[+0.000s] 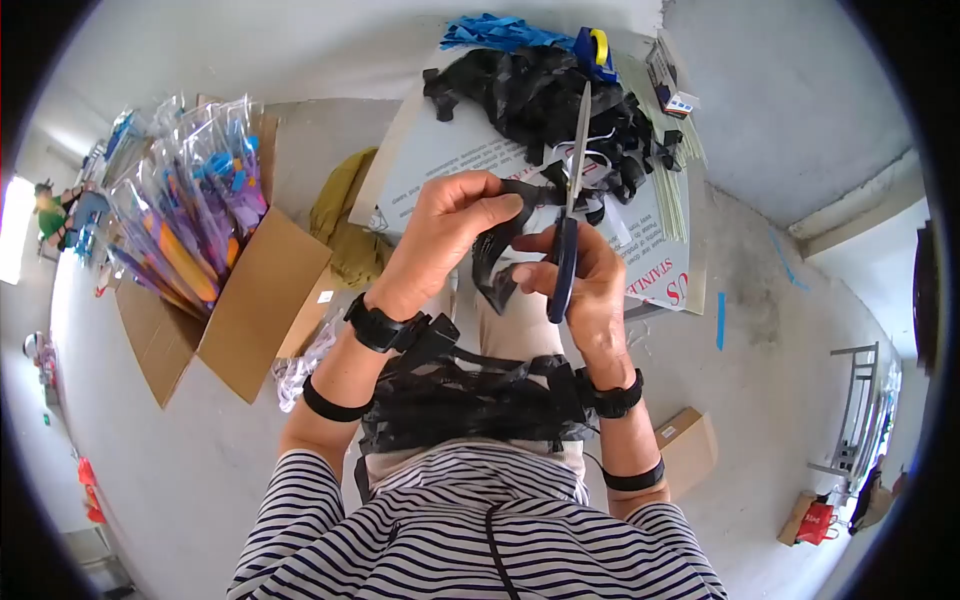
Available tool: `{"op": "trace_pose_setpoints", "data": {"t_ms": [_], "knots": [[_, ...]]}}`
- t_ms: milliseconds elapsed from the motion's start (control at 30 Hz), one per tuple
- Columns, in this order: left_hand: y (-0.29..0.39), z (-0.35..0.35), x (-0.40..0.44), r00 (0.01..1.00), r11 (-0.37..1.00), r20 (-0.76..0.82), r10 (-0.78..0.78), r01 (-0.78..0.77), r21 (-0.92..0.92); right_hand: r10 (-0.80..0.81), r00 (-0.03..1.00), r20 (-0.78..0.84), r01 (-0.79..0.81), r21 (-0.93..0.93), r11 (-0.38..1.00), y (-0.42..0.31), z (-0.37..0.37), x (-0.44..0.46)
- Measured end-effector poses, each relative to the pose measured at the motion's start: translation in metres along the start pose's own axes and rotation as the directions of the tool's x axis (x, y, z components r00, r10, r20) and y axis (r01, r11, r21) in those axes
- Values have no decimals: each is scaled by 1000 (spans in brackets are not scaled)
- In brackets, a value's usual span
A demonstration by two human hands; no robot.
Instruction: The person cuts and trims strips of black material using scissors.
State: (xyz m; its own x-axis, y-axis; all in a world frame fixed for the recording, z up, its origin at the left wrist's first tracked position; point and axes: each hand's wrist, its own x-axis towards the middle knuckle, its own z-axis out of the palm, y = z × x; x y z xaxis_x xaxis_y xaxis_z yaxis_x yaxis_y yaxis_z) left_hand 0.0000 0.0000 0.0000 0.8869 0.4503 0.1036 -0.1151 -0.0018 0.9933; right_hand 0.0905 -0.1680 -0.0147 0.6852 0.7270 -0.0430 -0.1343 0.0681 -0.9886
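Well — scissors (573, 196) point forward, axis fore-and-aft.

- my scissors (571, 200): dark navy handle, silvery blades
- my held strip (486, 255): black
- far strip pile (515, 95): black, a bit glossy
- far strip bundle (505, 34): bright blue
- tape dispenser (598, 55), far: blue; roll yellow
- board (425, 155): pale grey-white, red plus dark lettering
- slim lengths (669, 195), right side of board: pale greenish cream
- strips on my lap (470, 405): black
- my shirt (430, 545): white, dark navy stripes
- my trousers (515, 332): beige
- my wristbands (378, 328): black
- left carton (265, 300): cardboard brown
- bagged items (190, 225) inside: purple, orange, blue; clear wraps
- sack (345, 225), left: olive-yellow
- floor (760, 420): grey
- tape mark (720, 320), right: blue
- bag (815, 522), far right: red
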Motion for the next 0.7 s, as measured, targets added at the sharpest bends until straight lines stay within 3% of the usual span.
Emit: {"op": "trace_pose_setpoints", "data": {"t_ms": [33, 200, 433, 500, 600, 700], "knots": [[3, 4, 1, 1000, 999, -16, 15, -16, -31, 25, 1000, 13, -26, 79, 997, -1, 5, 2], [14, 6, -46, 1000, 971, -25, 5, -11, -237, -15, 999, -30, 18, 108, 994, -5, 43, -35], [9, 13, -71, 997, 942, -76, 24, -48, -331, -78, 994, -72, 84, 81, 993, -17, 48, -41], [7, 16, -79, 999, 951, -27, 34, -40, -307, -105, 991, -84, 115, 125, 986, -20, 44, -41], [-12, 22, -87, 995, 884, 101, 1, 47, -465, -75, 991, -109, 95, 185, 978, -31, 43, -40], [-25, 19, -105, 967, 932, 245, -73, 154, -329, -175, 967, -188, 205, 152, 967, -32, 33, -30]]}}
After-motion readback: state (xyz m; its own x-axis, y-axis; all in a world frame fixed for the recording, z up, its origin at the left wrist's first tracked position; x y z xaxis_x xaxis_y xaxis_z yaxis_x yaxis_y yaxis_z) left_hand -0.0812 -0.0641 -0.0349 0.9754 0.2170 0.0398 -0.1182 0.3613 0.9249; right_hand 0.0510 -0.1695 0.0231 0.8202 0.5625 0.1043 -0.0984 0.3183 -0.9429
